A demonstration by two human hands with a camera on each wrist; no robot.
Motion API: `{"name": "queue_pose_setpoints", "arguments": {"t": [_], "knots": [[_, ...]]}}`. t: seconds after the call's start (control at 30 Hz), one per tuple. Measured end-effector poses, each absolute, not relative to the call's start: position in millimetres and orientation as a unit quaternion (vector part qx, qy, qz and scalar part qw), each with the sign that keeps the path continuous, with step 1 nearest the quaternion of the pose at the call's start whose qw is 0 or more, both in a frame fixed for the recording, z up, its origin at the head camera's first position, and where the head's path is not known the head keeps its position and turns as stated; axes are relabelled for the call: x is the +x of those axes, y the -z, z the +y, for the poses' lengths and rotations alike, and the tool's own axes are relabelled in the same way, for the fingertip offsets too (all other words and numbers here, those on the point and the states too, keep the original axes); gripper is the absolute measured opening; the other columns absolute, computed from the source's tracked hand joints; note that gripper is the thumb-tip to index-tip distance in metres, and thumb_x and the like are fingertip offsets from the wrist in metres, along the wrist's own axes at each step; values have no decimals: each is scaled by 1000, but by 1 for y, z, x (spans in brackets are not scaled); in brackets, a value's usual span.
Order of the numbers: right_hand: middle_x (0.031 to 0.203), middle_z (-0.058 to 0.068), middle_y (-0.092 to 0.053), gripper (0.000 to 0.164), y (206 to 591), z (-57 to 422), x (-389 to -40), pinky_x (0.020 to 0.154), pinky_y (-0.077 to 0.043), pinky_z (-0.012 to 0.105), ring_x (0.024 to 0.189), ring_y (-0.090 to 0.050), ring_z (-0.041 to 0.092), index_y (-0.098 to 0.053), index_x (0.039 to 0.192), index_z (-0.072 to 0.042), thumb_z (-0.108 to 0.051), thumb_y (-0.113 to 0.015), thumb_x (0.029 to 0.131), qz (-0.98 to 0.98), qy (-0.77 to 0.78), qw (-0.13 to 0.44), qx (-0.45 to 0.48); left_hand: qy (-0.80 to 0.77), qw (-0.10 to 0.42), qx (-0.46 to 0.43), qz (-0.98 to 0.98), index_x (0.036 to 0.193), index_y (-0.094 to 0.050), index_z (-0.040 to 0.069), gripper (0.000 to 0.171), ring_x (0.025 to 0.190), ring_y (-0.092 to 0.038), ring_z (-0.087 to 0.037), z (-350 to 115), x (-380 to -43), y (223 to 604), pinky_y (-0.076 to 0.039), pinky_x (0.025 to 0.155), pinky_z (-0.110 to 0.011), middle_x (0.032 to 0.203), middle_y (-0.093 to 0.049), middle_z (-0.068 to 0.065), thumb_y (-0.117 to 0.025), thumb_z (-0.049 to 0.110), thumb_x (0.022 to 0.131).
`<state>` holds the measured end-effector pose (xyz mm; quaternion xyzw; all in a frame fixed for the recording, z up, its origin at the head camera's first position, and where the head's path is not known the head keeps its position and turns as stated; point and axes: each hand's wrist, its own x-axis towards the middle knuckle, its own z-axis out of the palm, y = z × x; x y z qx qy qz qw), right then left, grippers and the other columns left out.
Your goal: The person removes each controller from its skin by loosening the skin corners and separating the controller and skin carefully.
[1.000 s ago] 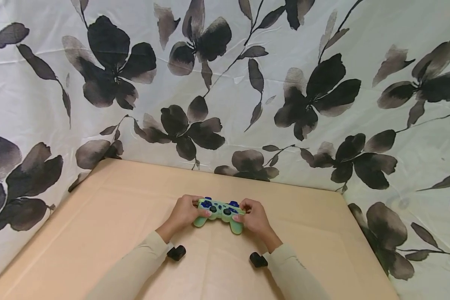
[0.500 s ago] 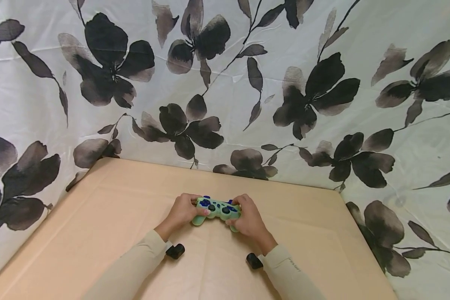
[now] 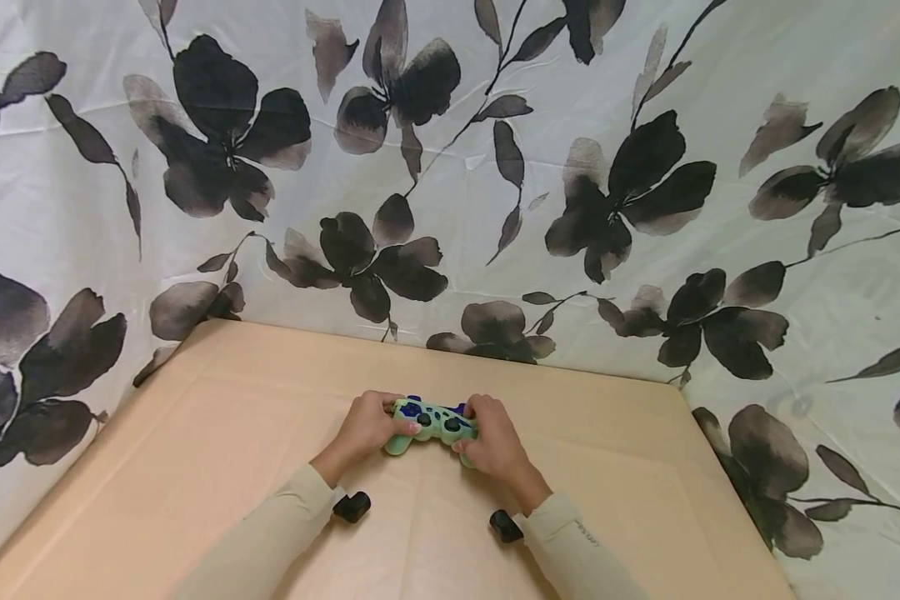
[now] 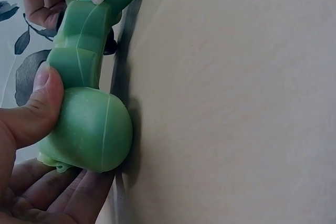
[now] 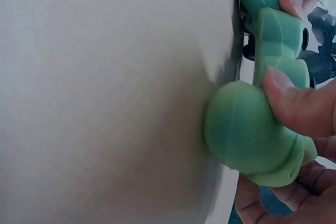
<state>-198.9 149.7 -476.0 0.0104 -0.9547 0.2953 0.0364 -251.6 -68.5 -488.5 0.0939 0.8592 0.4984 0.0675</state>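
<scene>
A game controller [image 3: 437, 422] in a pale green rubbery cover, with blue buttons and black thumbsticks, lies face up at the table's middle, between both hands. My left hand [image 3: 365, 429] grips its left end, thumb [image 4: 44, 95] on the near side and fingers underneath the rounded grip. At the other end my right hand [image 3: 495, 437] holds the right grip, its thumb [image 5: 299, 100] pressing the near side and its fingers hiding the right-hand buttons. In the right wrist view, a lip of the green cover [image 5: 283, 171] stands out beside the rounded grip.
The table [image 3: 270, 517] has a plain peach cover. A white curtain with dark flowers [image 3: 390, 258] hangs behind and at both sides. Black wrist cameras [image 3: 353, 507] sit on both wrists, below the beige sleeves [image 3: 270, 525].
My right hand has shifted left, further over the controller's right end, and its thumb has moved down to the grip. The left hand stays nearly still.
</scene>
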Motion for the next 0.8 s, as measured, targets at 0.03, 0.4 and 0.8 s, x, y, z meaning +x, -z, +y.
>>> {"name": "queue_pose_setpoints", "arguments": {"t": [0.03,0.4,0.8], "knots": [[108,6,-59,45,477,149,-198,98,-51,42,105,-51,23,-60,110,-10,-9,-91,77,-953,-301,39,10,-499,67,93,859,125,-76,6,52,112,-70,-25,-69,-252,489,-56,98,-44,115,-79,-10,-93,23,79],[106,9,-64,32,476,151,-199,93,-48,42,101,-52,23,-65,108,-8,0,-80,80,-931,-363,32,24,-499,70,91,859,124,-76,6,52,107,-72,-22,-71,-253,490,-57,95,-40,111,-80,-10,-94,23,77],[111,18,-71,14,475,136,-200,105,-49,54,114,-61,34,-77,96,1,-2,-64,99,-876,-467,84,-84,-494,62,93,862,122,-77,5,51,103,-72,-22,-67,-251,490,-57,92,-39,110,-80,-11,-94,21,77]]}}
